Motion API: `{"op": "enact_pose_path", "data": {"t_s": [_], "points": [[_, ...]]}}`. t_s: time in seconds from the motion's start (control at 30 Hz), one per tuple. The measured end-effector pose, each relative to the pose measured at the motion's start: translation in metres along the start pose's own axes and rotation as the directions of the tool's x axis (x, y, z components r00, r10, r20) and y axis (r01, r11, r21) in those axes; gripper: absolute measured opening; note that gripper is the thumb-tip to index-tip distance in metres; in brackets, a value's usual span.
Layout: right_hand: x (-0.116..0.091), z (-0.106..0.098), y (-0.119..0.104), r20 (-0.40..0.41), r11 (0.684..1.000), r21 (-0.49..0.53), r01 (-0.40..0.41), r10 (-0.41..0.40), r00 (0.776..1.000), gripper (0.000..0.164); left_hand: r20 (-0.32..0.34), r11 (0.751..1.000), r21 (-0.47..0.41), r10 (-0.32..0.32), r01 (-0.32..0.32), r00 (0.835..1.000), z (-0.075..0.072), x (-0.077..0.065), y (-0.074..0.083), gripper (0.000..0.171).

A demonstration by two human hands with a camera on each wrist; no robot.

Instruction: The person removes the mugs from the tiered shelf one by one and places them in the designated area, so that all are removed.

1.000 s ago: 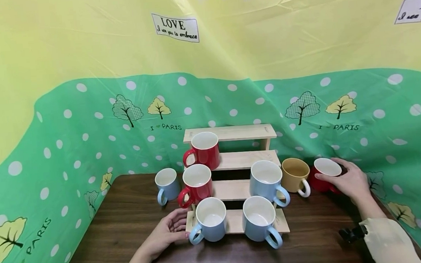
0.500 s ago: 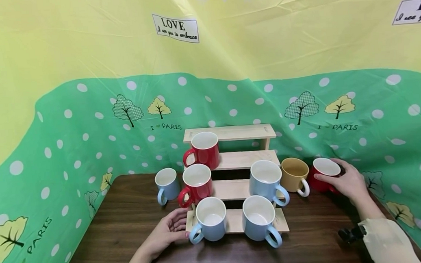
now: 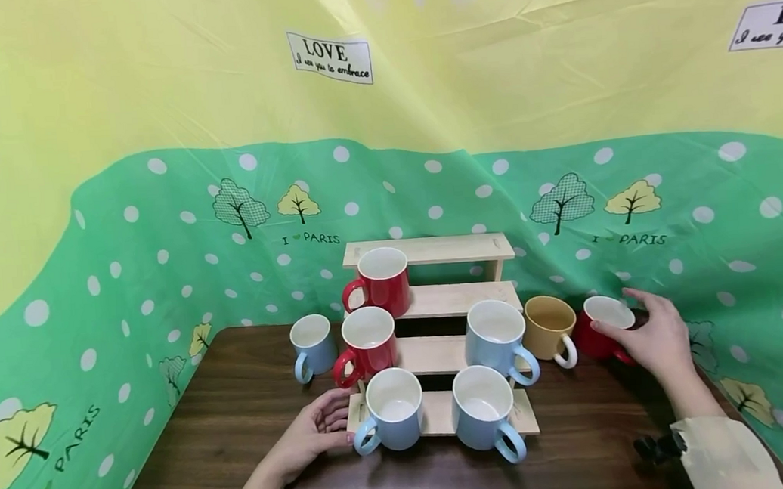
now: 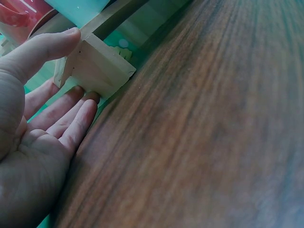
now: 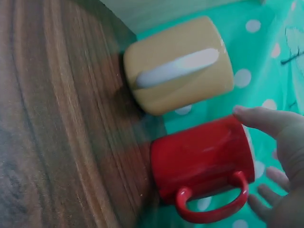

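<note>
In the head view my right hand (image 3: 653, 332) is at a red mug (image 3: 598, 328) standing on the table at the right. Its fingers are spread and apart from the mug; the thumb tip is at the rim of the red mug (image 5: 202, 156) in the right wrist view, touching or very near. Beside it stands a tan mug (image 3: 549, 326) with a white handle. My left hand (image 3: 309, 432) holds the left end of the bottom step of a wooden tiered rack (image 3: 437, 412), thumb in front and fingers behind, as the rack's end (image 4: 97, 66) shows in the left wrist view.
On the rack's left stand a red mug (image 3: 385, 283), another red mug (image 3: 371, 340) and a light blue mug (image 3: 396, 411). Two blue mugs, one upper (image 3: 495, 333) and one lower (image 3: 482, 405), stand on its right. A small blue mug (image 3: 313, 346) is left of the rack.
The right hand's fingers have lifted and spread away from the red mug, and the hand has shifted slightly right. The left hand stays at the rack; the mugs have not moved noticeably.
</note>
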State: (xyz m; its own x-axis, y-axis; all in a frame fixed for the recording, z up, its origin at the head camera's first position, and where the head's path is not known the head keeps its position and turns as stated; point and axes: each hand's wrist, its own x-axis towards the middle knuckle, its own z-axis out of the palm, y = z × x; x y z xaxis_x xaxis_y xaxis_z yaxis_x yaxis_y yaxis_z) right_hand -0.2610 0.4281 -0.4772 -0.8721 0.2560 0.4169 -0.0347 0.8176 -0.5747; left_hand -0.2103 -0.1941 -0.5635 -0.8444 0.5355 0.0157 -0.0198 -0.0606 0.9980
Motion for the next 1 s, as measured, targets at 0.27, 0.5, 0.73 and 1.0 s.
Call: {"op": "enact_pose_path", "data": {"t_s": [0.27, 0.5, 0.73, 1.0], "points": [[-0.035, -0.002, -0.026, -0.192, 0.987, 0.115, 0.108, -0.084, 0.978, 0.052, -0.011, 1.0, 0.005, -0.016, 0.016, 1.0, -0.001, -0.001, 0.003, 0.076], [-0.074, 0.007, -0.045, -0.152, 0.959, 0.265, 0.1, -0.06, 0.987, 0.032, -0.017, 1.0, 0.015, -0.011, 0.011, 1.0, 0.001, 0.001, 0.004, 0.074], [-0.106, 0.026, -0.056, -0.041, 0.927, 0.367, 0.082, -0.072, 0.997, 0.039, -0.018, 1.0, 0.011, 0.004, -0.003, 1.0, 0.002, -0.001, 0.006, 0.074], [-0.135, 0.04, -0.07, 0.251, 0.895, 0.445, -0.014, -0.11, 0.962, 0.077, -0.015, 1.0, 0.006, -0.006, 0.006, 1.0, 0.002, -0.001, 0.005, 0.074]]}}
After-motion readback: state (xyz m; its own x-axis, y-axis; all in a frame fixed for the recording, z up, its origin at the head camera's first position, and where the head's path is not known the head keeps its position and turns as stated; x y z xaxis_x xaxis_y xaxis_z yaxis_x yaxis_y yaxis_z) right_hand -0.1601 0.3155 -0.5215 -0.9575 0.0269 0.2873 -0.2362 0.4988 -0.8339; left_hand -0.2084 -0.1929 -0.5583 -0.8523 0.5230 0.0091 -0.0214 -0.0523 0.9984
